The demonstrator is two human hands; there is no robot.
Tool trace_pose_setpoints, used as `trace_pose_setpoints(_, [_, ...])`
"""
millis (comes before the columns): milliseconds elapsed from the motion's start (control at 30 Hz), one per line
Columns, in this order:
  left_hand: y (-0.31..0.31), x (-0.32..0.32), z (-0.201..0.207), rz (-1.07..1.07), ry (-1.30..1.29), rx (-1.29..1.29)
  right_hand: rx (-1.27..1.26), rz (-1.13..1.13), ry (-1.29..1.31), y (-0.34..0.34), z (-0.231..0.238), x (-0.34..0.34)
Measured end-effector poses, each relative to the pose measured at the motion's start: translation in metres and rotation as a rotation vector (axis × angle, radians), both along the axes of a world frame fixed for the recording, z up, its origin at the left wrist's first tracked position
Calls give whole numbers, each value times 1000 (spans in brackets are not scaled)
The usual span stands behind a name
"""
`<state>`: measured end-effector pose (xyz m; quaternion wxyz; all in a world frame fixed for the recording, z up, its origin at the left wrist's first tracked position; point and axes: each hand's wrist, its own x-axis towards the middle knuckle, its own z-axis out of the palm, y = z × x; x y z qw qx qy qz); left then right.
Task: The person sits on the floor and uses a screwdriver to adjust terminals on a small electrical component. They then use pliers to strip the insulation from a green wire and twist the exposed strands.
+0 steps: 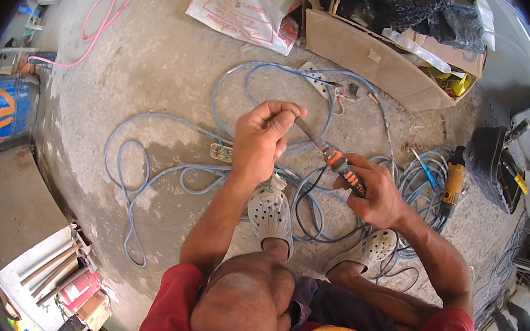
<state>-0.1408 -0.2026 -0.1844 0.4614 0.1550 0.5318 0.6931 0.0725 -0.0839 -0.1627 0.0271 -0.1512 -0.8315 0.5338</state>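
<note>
Near the middle of the head view, a soldering iron point(344, 171) with an orange and black handle and a brownish metal barrel slants between my hands. My right hand point(375, 193) is closed around the back of its handle. At the other end, my left hand point(263, 136) is closed, thumb and forefinger pinched at the front of the barrel. Those fingers hide the tip. A black cord point(297, 211) loops below the tool. Under my hands, a blue cable point(181, 168) runs in loose loops over the concrete floor, by my pale clogs point(270, 210).
A white power strip point(318, 80) lies ahead, near a cardboard box point(370, 60) and a white sack point(243, 8). On the right are a yellow power tool point(454, 182) and a black container point(486, 164) with tools. A blue drum point(6, 111) stands far left.
</note>
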Motion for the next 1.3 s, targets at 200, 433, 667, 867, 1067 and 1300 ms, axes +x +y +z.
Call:
trace_pose_setpoints(200, [0,3,-1,31,52,15,31,1,-42,0,3,-1])
trace_pose_setpoints(433, [-7,-2,-19,-7,-322,437,-1135,-3,-129,-7,16,-10])
trace_pose_setpoints(667, [-2,1,-12,-22,-328,316,-459,58,-48,1,4,-5])
trace_pose_setpoints(867, [-2,0,-7,-65,-410,367,-650,14,-100,5,18,-5])
trace_pose_setpoints(1067, [0,0,-4,-59,-373,334,-402,72,-26,8,7,-6])
trace_pose_setpoints(1300, [1,-2,2,-11,-252,112,-282,67,-80,11,11,-6])
